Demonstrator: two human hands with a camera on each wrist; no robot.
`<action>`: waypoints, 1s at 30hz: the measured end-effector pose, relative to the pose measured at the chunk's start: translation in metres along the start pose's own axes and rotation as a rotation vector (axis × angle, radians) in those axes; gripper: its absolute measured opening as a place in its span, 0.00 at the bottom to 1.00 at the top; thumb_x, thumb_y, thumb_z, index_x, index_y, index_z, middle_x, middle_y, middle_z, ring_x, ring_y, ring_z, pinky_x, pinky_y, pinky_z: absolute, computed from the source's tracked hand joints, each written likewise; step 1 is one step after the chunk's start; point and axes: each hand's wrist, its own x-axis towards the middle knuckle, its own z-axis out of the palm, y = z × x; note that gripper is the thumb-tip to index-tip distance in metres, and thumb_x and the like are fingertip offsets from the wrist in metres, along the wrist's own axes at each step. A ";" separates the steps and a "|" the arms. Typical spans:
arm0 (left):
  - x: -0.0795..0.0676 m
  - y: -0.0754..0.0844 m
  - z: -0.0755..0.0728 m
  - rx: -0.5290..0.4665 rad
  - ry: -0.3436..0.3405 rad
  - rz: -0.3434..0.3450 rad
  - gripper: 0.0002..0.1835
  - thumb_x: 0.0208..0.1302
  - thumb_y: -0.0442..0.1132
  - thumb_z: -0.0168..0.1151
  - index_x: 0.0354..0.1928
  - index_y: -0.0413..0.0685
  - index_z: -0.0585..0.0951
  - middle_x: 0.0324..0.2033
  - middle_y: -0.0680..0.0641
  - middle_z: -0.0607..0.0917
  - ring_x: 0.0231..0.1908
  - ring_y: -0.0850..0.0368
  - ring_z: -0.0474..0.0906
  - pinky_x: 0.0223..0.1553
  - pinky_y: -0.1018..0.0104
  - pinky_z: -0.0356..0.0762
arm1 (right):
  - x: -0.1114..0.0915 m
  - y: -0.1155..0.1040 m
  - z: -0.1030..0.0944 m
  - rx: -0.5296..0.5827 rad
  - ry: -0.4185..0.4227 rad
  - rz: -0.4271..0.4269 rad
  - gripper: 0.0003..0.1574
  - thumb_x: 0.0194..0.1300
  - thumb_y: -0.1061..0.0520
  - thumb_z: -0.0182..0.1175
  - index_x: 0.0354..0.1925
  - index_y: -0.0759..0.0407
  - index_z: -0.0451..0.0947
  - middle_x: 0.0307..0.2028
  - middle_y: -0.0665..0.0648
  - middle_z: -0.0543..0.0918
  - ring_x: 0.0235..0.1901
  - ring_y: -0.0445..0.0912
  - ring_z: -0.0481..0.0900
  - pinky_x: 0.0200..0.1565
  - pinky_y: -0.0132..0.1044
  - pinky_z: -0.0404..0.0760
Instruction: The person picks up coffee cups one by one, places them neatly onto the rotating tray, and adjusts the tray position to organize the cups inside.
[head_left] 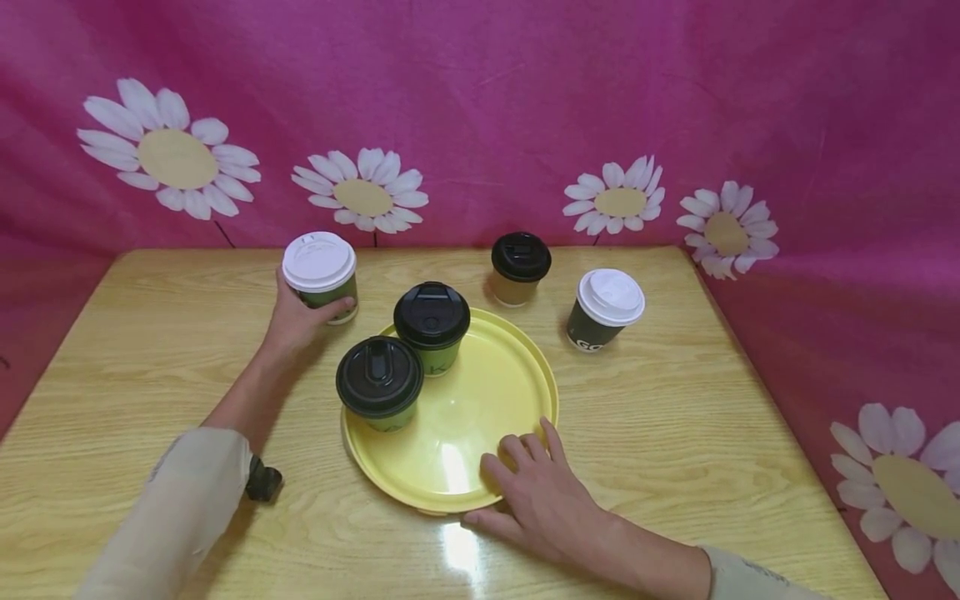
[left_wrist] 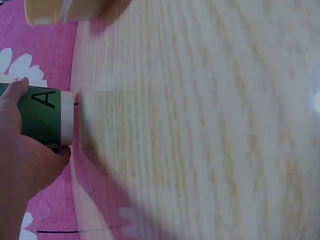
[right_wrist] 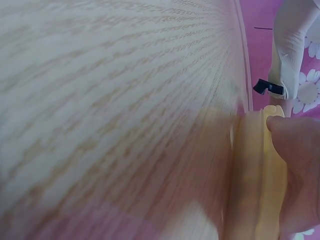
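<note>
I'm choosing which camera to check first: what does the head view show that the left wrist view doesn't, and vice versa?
Only the head view: the right hand at the rim of the yellow tray, the black lids of two green cups, a brown cup with a black lid and a dark cup with a white lid.

Only the left wrist view: a letter A on the held green cup.

Both: the left hand gripping that cup, the wooden table, the pink flowered cloth and, apparently, the tray.
</note>
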 end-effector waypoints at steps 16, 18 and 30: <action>-0.030 0.039 -0.004 0.003 -0.062 0.055 0.52 0.45 0.27 0.69 0.67 0.41 0.43 0.63 0.36 0.58 0.63 0.46 0.54 0.64 0.59 0.49 | 0.001 -0.001 -0.002 -0.006 -0.038 0.021 0.31 0.56 0.24 0.45 0.33 0.49 0.67 0.35 0.53 0.68 0.40 0.53 0.69 0.58 0.62 0.50; -0.031 0.038 -0.005 0.004 -0.055 0.061 0.53 0.45 0.27 0.69 0.67 0.42 0.43 0.63 0.37 0.58 0.63 0.46 0.54 0.64 0.60 0.49 | 0.001 -0.002 -0.002 -0.004 -0.046 0.026 0.31 0.56 0.24 0.45 0.33 0.49 0.67 0.35 0.53 0.69 0.40 0.53 0.69 0.58 0.62 0.50; -0.028 0.005 -0.016 0.018 -0.040 0.103 0.55 0.43 0.31 0.73 0.67 0.50 0.45 0.62 0.43 0.60 0.61 0.52 0.57 0.63 0.60 0.52 | 0.002 -0.003 -0.003 0.003 -0.079 0.041 0.31 0.56 0.24 0.46 0.35 0.48 0.67 0.37 0.52 0.69 0.42 0.52 0.68 0.59 0.61 0.48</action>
